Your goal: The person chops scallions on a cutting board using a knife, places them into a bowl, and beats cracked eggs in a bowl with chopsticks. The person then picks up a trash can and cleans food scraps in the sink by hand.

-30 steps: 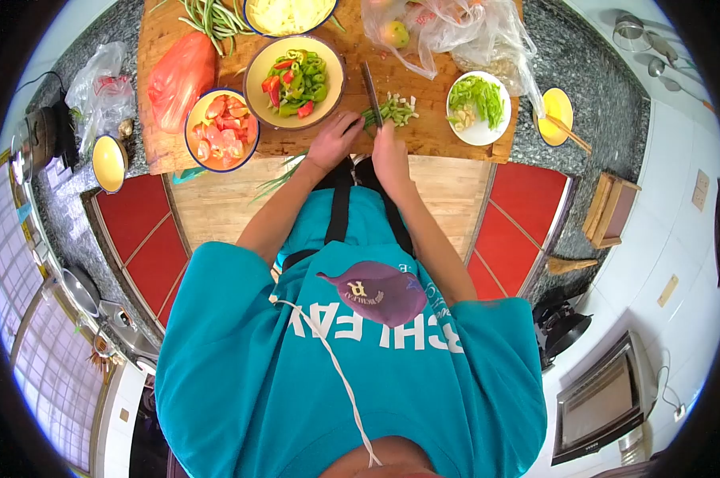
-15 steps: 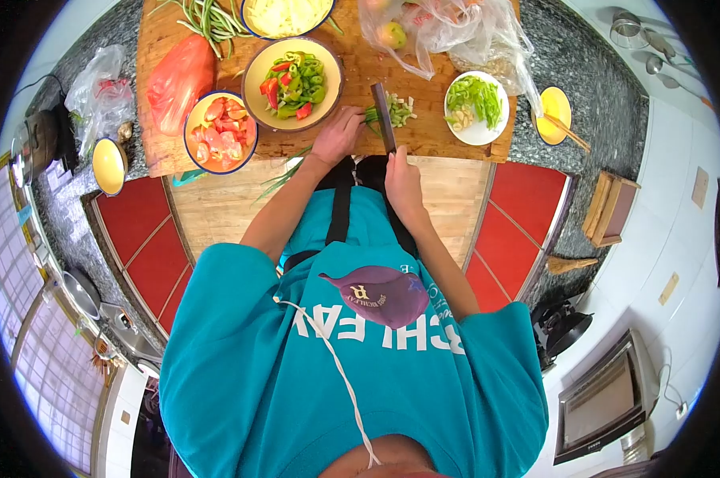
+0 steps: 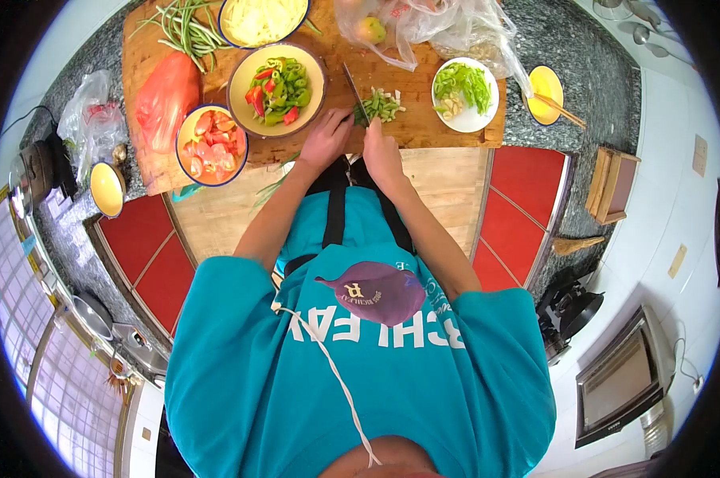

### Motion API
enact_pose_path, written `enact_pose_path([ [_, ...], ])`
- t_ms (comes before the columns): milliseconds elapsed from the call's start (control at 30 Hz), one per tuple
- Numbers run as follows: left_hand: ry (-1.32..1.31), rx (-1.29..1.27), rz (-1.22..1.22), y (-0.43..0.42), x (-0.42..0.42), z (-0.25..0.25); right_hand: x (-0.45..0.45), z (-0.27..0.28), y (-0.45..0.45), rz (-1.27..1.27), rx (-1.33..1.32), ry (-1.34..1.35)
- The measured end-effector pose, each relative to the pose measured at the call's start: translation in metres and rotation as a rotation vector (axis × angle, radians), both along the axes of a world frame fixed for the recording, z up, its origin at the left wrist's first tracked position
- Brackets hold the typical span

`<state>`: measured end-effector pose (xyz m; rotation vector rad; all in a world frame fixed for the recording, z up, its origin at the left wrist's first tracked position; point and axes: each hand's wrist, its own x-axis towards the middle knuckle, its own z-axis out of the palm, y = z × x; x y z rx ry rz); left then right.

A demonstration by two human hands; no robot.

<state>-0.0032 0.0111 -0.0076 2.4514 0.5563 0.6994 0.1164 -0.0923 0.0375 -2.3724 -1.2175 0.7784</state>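
Note:
My left hand (image 3: 328,137) is closed on a bunch of green onions (image 3: 274,188), whose long leaves hang over the board's front edge. In my right hand (image 3: 381,149) is the handle of a knife (image 3: 353,83), its blade standing on the wooden board (image 3: 412,135) close to my left fingers. Cut green onion pieces (image 3: 383,104) lie just right of the blade. A bowl of sliced green and red peppers (image 3: 277,90) stands beyond my left hand, and a bowl of tomato pieces (image 3: 212,146) is to its left.
Farther back are a bowl of pale shreds (image 3: 263,17), green beans (image 3: 186,32) and clear plastic bags (image 3: 448,32). A red bag (image 3: 167,99) lies at the left. At the right are a white plate (image 3: 471,124) and a yellow bowl with chopsticks (image 3: 545,82).
The knife was lifted and tilted nearer my body half a second ago; now it is back down beside my left fingers. The whole view has shifted and turned slightly.

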Motion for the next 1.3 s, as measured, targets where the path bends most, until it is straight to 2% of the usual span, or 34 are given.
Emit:
enact_pose_path([
  [67,-0.006,0.025,-0.001,-0.007,-0.006,0.011,0.002,0.001,-0.007,-0.008,-0.005,0.032],
  [133,0.108,0.021,0.027,-0.005,-0.011,0.015,0.002,0.002,-0.001,-0.017,0.006,0.065],
  [367,0.177,-0.04,-0.015,-0.009,-0.02,0.011,0.0,0.008,-0.003,-0.032,0.008,0.046],
  [433,0.188,0.052,-0.045,-0.006,-0.022,0.005,0.001,0.007,-0.004,-0.034,0.009,0.047],
  [567,0.184,0.062,-0.018,-0.007,-0.018,-0.002,0.001,0.023,-0.02,-0.05,0.063,0.089],
  [767,0.123,-0.039,-0.061,-0.001,-0.014,0.003,-0.007,0.038,-0.043,0.017,0.003,0.093],
  [967,0.034,-0.067,-0.03,-0.003,-0.013,-0.003,-0.008,0.015,-0.042,0.021,-0.059,0.083],
  [1167,-0.04,-0.098,0.009,0.001,-0.009,0.001,0.001,-0.003,0.009,0.012,0.153,0.032],
  [1300,-0.099,-0.12,0.084,-0.005,-0.007,0.0,0.004,0.022,-0.015,-0.043,0.127,0.059],
])
